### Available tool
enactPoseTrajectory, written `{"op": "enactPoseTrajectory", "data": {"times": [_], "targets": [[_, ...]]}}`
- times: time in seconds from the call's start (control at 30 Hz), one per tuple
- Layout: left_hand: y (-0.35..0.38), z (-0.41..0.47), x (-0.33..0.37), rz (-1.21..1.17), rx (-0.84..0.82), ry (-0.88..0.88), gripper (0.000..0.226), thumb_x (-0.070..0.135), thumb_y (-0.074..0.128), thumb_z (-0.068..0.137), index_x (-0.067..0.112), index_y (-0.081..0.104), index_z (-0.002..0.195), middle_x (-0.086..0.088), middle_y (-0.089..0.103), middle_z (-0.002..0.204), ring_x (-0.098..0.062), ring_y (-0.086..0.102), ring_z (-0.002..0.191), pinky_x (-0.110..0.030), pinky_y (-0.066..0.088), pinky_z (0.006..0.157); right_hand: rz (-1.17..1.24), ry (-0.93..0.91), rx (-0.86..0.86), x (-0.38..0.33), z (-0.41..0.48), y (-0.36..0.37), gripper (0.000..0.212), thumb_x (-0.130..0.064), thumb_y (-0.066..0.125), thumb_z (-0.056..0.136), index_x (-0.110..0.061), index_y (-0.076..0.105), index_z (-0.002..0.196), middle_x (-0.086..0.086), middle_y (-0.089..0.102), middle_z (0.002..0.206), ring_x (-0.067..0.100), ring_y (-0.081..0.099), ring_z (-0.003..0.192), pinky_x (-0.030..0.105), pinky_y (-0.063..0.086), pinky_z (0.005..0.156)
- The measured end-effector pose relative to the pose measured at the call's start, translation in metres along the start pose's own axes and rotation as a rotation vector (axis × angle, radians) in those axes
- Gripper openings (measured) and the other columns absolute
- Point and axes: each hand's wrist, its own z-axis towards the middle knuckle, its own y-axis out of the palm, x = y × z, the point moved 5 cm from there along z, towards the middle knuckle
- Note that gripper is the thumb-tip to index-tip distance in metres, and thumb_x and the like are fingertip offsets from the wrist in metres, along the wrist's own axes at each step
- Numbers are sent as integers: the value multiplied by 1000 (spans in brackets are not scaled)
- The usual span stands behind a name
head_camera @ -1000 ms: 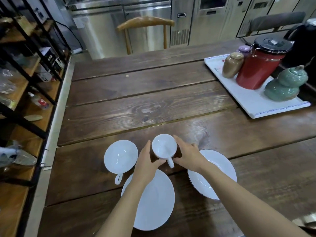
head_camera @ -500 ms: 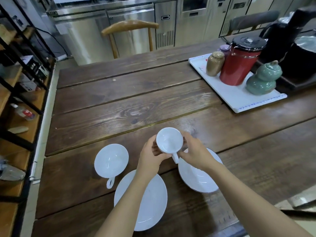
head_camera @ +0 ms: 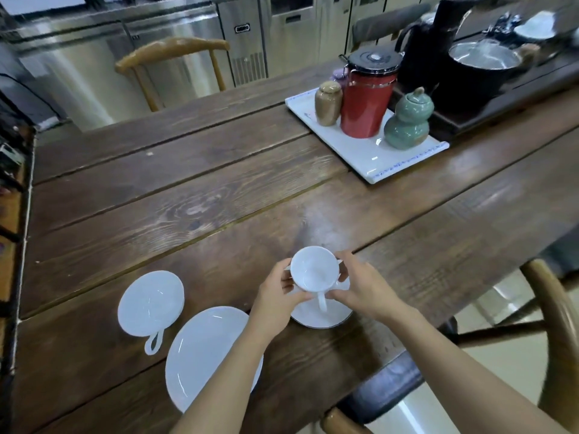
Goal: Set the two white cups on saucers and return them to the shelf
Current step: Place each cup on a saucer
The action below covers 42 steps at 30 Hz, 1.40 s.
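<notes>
Both hands hold one white cup (head_camera: 314, 270) over the right-hand saucer (head_camera: 313, 317); whether the cup touches the saucer cannot be told. My left hand (head_camera: 275, 296) grips its left side and my right hand (head_camera: 360, 286) its right side, and the handle points toward me. A second white cup (head_camera: 150, 303) stands on the wooden table (head_camera: 194, 189) to the left, handle toward me. A larger white saucer (head_camera: 200, 355) lies near the front edge, partly under my left forearm.
A white tray (head_camera: 360, 151) at the back right carries a red canister (head_camera: 366, 101), a brown jar (head_camera: 328, 103) and a green gourd jar (head_camera: 407, 120). Black kettles stand behind it. A shelf (head_camera: 12, 183) runs along the left edge. Chairs stand at the far side and at bottom right.
Both hands lifted the cup off the table and carried it right, over the right saucer. The view has swung to the right, so the shelf has mostly left the frame.
</notes>
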Motion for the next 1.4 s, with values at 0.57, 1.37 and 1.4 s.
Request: {"op": "enactPoseTrajectory", "data": {"times": [0.57, 1.37, 1.4], "targets": [[-12, -10, 0, 184, -11, -19, 79, 8, 71, 79, 38, 29, 139, 10, 40, 143, -8, 43, 125, -23, 44, 97, -170, -26, -86, 16, -3, -17, 75, -21, 65, 67, -31, 30, 133, -5, 54, 116, 13, 50, 106, 34, 25, 88], [-240, -104, -82, -22, 512, -155, 73, 20, 70, 81, 28, 32, 143, 5, 35, 150, -16, 33, 135, -40, 31, 111, -56, -272, -461, -192, 71, 166, 95, -35, 79, 59, -40, 23, 136, -12, 45, 137, 18, 42, 126, 47, 35, 106], [-241, -102, -87, -78, 476, -157, 72, 19, 70, 81, 27, 33, 142, 7, 38, 147, -12, 35, 133, -34, 33, 109, -32, -275, -481, -194, 71, 170, 88, -33, 80, 57, -52, 27, 125, -20, 49, 126, 15, 46, 118, 46, 39, 102]]}}
